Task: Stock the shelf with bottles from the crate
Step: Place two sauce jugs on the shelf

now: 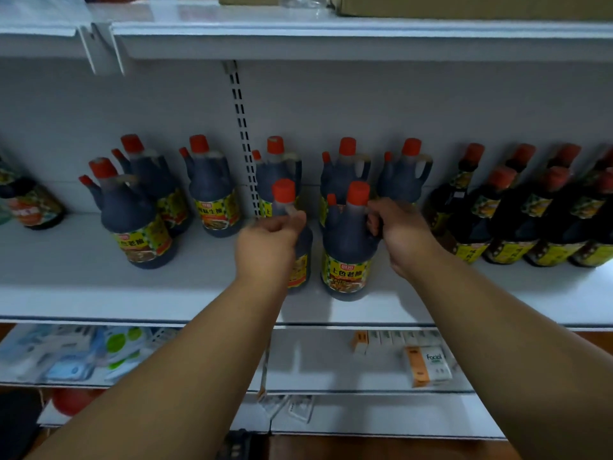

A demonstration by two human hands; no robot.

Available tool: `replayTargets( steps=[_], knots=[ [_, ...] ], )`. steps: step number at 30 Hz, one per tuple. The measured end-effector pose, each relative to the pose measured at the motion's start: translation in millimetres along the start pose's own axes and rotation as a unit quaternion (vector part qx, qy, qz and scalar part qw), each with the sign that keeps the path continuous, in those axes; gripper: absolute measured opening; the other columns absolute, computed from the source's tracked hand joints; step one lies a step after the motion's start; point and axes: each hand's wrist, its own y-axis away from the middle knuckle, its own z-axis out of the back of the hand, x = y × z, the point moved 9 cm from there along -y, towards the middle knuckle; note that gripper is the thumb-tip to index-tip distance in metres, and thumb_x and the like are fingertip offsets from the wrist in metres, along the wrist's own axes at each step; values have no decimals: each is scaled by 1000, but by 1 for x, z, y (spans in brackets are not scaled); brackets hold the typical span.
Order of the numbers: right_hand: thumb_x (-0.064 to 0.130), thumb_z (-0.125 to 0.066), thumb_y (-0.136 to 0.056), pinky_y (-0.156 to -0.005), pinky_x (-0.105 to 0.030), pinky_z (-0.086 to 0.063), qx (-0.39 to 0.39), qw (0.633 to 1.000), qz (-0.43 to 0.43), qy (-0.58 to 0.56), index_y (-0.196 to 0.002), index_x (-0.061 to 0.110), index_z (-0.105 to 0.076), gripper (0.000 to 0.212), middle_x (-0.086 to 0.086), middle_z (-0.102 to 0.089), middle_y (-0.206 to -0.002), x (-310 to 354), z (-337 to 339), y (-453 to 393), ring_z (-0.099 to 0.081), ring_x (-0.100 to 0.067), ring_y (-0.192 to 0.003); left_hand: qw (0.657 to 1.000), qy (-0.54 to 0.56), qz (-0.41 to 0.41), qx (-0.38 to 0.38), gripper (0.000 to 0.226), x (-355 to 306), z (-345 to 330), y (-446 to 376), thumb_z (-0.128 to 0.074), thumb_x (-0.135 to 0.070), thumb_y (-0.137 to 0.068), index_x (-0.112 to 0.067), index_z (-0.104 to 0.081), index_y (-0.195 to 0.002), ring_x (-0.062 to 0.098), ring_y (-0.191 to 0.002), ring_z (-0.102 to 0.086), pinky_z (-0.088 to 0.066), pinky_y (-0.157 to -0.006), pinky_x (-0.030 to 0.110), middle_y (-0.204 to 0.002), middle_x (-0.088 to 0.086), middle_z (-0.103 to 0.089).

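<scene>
Two dark soy sauce bottles with red caps stand upright at the front of the white shelf (199, 303). My left hand (268, 240) grips the handle of the left bottle (300, 260), which it partly hides. My right hand (403, 230) holds the handle of the right bottle (346, 247), whose yellow label faces me. Behind them several like bottles (345, 171) line the back of the shelf. No crate is in view.
Another jug (132, 224) stands front left. Slimmer dark bottles (507, 224) crowd the right end of the shelf. Bare shelf surface lies between the left jug and my hands. A lower shelf (331, 376) holds tissue packs (428, 365); cardboard boxes (464, 5) sit above.
</scene>
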Motion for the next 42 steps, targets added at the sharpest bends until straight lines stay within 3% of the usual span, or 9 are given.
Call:
replayTargets(
  steps=[4,7,13,19,25,32,35,38,42],
  knots=[
    [37,-50,-97,-67,-34,-39,-57,977,103,175,-86,12,-58,28,-6,-59,-79,-2,11,12,-53,-20,-74,999,36,-5,5,11,9,9,0,-74,-45,-77,-35,-77,-71,18,-82,-71,-58,-84,44,-75,-4,-74],
    [59,-67,-77,-80,-33,-48,-85,964,127,216,-119,19,-51,59,-3,-61,-110,-35,3,30,-59,-21,-97,997,60,-23,-30,10,21,26,0,-75,-32,-81,-25,-70,-86,8,-80,-69,-57,-81,33,-83,-3,-72],
    [56,-85,-49,-84,-42,-54,-77,967,110,218,-120,12,-46,93,-10,-58,-117,-77,-16,23,-60,-28,-106,980,-72,-78,170,91,68,0,-17,-89,-8,-64,-26,-37,-136,-14,-97,-56,-43,-76,3,-113,-26,-52],
    [31,-91,-57,-85,-32,-51,-39,982,109,150,-114,28,-45,73,5,-62,-116,-67,-19,8,-62,-18,-108,978,-157,-72,121,87,81,1,-35,-94,-29,-54,-22,-47,-127,7,-91,-59,-46,-70,14,-107,-15,-60],
    [48,-87,-44,-92,-43,-54,-76,988,94,97,-119,43,-38,90,8,-61,-125,-84,-30,12,-60,-16,-113,957,-254,-137,-23,93,80,-6,-26,-90,-47,-46,-4,-53,-121,33,-104,-59,-52,-86,40,-113,12,-62],
    [17,-94,-57,-84,-25,-49,-11,989,82,120,-120,28,-41,83,7,-60,-121,-77,-23,-1,-60,-13,-110,987,-97,-90,91,63,75,-11,-35,-89,-10,-62,-46,-46,-92,-20,-77,-58,-46,-63,4,-88,-26,-58],
    [26,-94,-54,-92,-38,-52,-44,988,84,125,-121,28,-41,86,4,-61,-126,-78,-26,2,-60,-17,-115,990,-104,-80,44,69,79,-5,-33,-92,-28,-54,-44,-48,-104,-10,-87,-62,-50,-69,9,-100,-24,-60],
    [45,-88,-48,-92,-44,-53,-77,985,76,132,-126,30,-39,94,4,-59,-129,-83,-30,3,-60,-19,-116,990,-122,-61,-28,99,91,0,-35,-85,-51,-43,-28,-44,-130,18,-110,-61,-55,-89,39,-124,-6,-60],
    [33,-92,-56,-93,-37,-51,-75,983,70,150,-131,23,-39,92,3,-58,-131,-81,-29,0,-58,-19,-118,990,-131,-49,-34,106,88,-3,-40,-84,-54,-43,-25,-40,-136,24,-116,-58,-52,-93,44,-128,0,-56]
  ],
)
